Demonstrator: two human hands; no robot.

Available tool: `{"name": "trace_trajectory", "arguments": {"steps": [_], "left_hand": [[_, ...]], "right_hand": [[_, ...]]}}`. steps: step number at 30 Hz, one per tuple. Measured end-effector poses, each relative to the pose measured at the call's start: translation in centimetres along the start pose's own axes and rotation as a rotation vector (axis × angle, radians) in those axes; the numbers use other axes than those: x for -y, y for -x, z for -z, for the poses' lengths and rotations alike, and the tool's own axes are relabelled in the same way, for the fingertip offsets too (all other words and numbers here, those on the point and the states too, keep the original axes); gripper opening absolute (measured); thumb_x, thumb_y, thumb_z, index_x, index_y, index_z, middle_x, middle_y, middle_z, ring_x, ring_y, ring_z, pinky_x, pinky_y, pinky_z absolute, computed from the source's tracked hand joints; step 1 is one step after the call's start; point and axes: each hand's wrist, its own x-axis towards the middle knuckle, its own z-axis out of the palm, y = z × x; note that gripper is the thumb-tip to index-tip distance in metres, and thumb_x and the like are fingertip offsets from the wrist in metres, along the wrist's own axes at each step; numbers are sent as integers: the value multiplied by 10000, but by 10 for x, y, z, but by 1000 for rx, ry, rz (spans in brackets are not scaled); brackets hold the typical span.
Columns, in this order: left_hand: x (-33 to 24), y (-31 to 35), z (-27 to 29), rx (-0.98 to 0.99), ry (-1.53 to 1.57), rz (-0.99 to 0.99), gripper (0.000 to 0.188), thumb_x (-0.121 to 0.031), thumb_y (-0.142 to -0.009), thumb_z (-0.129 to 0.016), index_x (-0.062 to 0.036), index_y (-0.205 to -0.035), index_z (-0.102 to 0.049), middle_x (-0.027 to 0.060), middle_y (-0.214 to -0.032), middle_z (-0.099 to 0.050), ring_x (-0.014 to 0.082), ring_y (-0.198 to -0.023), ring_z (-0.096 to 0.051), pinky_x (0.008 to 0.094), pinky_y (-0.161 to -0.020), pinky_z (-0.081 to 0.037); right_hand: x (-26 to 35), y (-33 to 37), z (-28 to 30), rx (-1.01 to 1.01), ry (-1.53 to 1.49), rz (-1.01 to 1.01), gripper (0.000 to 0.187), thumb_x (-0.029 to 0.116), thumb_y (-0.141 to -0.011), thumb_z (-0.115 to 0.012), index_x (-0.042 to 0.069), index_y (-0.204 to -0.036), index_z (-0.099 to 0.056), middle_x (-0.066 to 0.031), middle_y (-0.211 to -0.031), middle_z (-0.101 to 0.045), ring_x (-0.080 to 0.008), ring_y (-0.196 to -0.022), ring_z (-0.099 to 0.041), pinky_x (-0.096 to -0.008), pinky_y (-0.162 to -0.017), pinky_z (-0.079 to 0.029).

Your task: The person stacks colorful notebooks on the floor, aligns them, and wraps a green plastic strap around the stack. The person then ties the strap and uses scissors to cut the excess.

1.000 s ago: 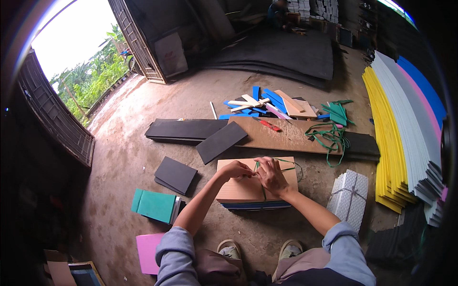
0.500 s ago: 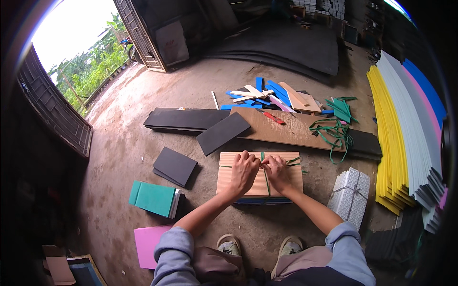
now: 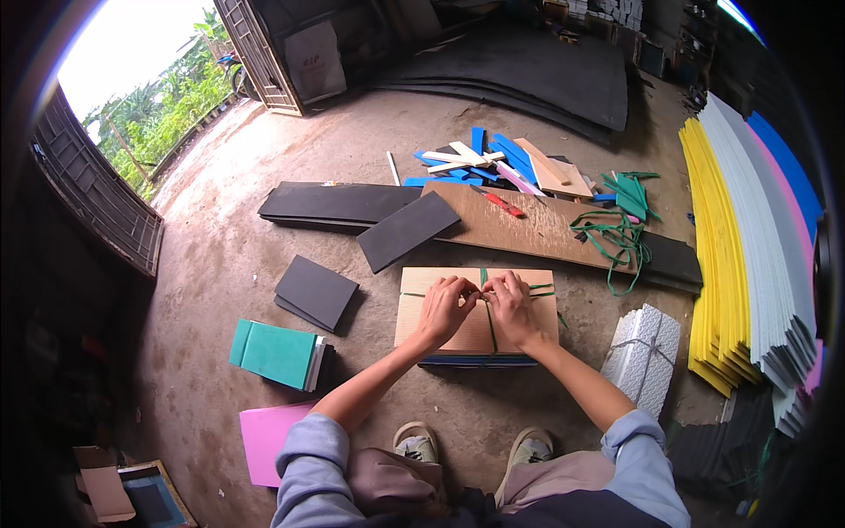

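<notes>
A stack of sheets (image 3: 466,341), with a tan ribbed sheet on top and blue and dark layers under it, lies on the floor before me. Green string (image 3: 491,333) crosses its top both ways. At the crossing, my left hand (image 3: 447,308) is closed with thumb and fingertips pinching the string. Close beside it, my right hand (image 3: 511,306) pinches the string too, its fingers bent. The knot itself is mostly hidden by my fingertips.
Beyond the stack lies a brown board (image 3: 528,224) with a red cutter (image 3: 502,205) and loose green string (image 3: 616,242). Dark sheets (image 3: 317,290), a green stack (image 3: 277,352) and pink sheets (image 3: 268,440) lie left. A tied white bundle (image 3: 644,356) and yellow sheets (image 3: 709,264) stand right.
My hands stay at the string crossing; the left fingers have shifted slightly and both hands' fingertips now sit close together. The whole view has tilted a little.
</notes>
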Motion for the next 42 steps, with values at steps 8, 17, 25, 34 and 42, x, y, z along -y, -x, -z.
{"name": "trace_trajectory", "arguments": {"steps": [8, 17, 25, 34, 42], "left_hand": [[15, -4, -5, 202, 581, 322, 209, -205, -827, -574, -12, -893, -617, 23, -845, -617, 103, -766, -545, 242, -696, -414], [15, -14, 0, 375, 720, 537, 209, -251, -817, -600, -62, -898, -634, -45, -750, -556, 23, -686, -457, 181, -601, -349], [13, -10, -6, 266, 805, 497, 169, -223, -801, -619, -64, -855, -642, -49, -693, -544, 22, -608, -449, 170, -517, -325], [21, -7, -5, 231, 670, 402, 221, -215, -795, -621, -26, -908, -639, -5, -754, -588, 62, -686, -510, 205, -602, -391], [10, -14, 4, 357, 726, 559, 243, -232, -793, -619, -46, -946, -647, 2, -818, -607, 62, -761, -521, 206, -682, -397]], "right_hand": [[0, -4, 4, -58, -126, -21, 95, 81, -795, -552, 42, -881, -540, -92, -874, -530, -246, -833, -542, -378, -730, -415], [13, -2, 10, -47, -285, -169, 122, 82, -752, -616, 6, -842, -584, -105, -858, -608, -231, -799, -594, -339, -721, -463], [8, 4, 10, -112, 5, -15, 86, 72, -712, -624, 34, -786, -599, -67, -1014, -580, -226, -937, -541, -340, -786, -433], [31, -26, 38, -127, 210, 138, 106, 89, -681, -604, 61, -766, -547, -45, -808, -539, -220, -775, -521, -353, -711, -430], [17, -6, 19, 106, -11, -80, 153, 141, -741, -626, 48, -825, -540, -86, -818, -559, -259, -810, -573, -362, -694, -455]]}}
